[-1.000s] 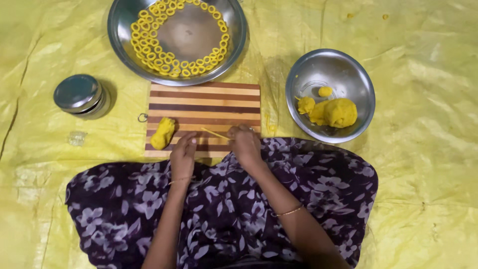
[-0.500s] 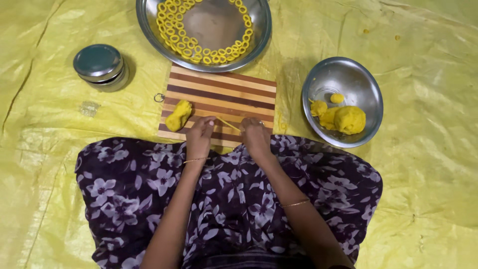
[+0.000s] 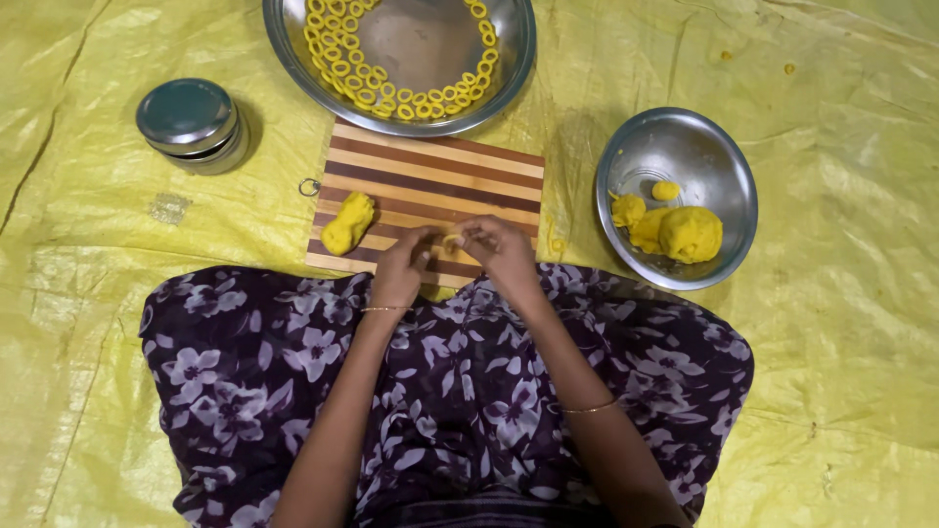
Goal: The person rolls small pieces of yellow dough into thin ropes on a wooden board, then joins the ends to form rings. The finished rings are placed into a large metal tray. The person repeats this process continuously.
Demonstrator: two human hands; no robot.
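Note:
My left hand and my right hand meet over the near edge of a striped wooden cutting board. Between their fingertips they pinch a thin strand of yellow dough, bent into a small curl. A lump of yellow dough lies on the board's left side, just left of my left hand. Beyond the board stands a large steel bowl with several yellow dough rings along its inner wall.
A smaller steel bowl at the right holds yellow dough balls. A round lidded steel container stands at the left. A yellow plastic sheet covers the floor. My lap in purple floral cloth fills the foreground.
The hands have come together: the dough strand that lay stretched on the board is now lifted and curled between both hands' fingertips. The view has shifted, so everything sits further right and higher.

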